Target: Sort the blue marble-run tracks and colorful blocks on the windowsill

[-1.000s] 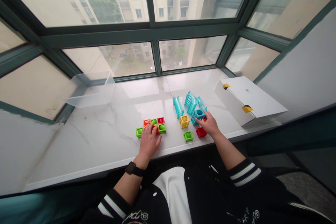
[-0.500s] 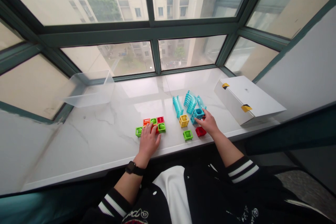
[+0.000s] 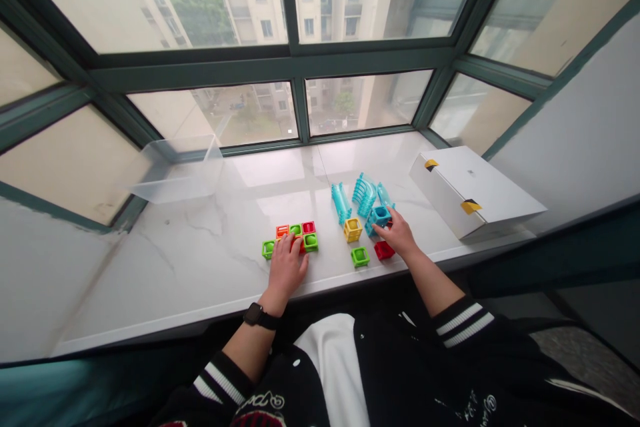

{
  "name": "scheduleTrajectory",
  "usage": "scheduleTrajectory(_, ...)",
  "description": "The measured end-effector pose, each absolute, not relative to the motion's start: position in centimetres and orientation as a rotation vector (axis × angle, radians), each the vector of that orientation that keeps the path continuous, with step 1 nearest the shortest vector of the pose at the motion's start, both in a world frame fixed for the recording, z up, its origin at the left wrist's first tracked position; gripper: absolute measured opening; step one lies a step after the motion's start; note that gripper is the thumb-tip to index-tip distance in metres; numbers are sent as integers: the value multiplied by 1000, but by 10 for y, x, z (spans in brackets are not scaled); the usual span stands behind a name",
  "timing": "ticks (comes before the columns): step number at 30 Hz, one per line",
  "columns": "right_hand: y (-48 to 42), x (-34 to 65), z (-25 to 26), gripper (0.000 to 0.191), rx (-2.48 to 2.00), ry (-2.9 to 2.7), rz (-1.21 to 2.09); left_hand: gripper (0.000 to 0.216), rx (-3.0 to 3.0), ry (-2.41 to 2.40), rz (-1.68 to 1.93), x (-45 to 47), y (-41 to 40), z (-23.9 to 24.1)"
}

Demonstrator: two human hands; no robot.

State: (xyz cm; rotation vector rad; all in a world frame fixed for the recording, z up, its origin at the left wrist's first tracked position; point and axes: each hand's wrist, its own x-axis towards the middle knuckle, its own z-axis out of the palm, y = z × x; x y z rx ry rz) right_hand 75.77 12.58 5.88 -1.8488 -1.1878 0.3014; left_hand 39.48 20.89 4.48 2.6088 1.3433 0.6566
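On the white sill [image 3: 210,267], R of ctr, thumb & fingers of the R hand [image 3: 400,237] are clamped on a blue cube [image 3: 377,219], thumb at its near side, fingertips at its R side; can't tell if the cube's lifted or sits on the surface. A bit of red shows by those fingers, mostly hidden. L hand [image 3: 285,270] lies palm-down over a block cluster, fingers bent a little, thumb set apart from them; can't tell if they grip a block or just rest. In that cluster: green block [image 3: 268,249] at L end, back row w/ orange block [image 3: 283,231], 2nd green [image 3: 295,230] & red one [image 3: 309,227], then 3rd green [image 3: 311,242] at front R; a reddish piece is partly under the fingers. Btwn the hands, yellow cube [image 3: 353,230] stands just L of the blue one; lone green block [image 3: 360,257] is nearer the front edge, w/ dark red block [image 3: 384,251] to its R, just below R hand. Behind: straight turquoise track [image 3: 341,203], curved track [image 3: 365,193] & a 3rd turquoise pc [image 3: 384,195], partly hidden. Black watch [image 3: 255,314] on L wrist. Farther out: clear plastic bin [image 3: 175,188] far L by the window, white box [image 3: 480,190] at R w/ 2 yellow-&-black tabs. Dark green window frame [image 3: 200,71] runs behind it all, bldgs & a tree outside.
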Motion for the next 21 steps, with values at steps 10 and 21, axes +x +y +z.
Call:
scheduleTrajectory(10,122,759,68,89,-1799,-1178,367,48,2622,1339,667,395,209,43)
scheduleTrajectory(21,103,669,124,22,-1459,-1436,275,51,2606,1343,670,395,208,43)
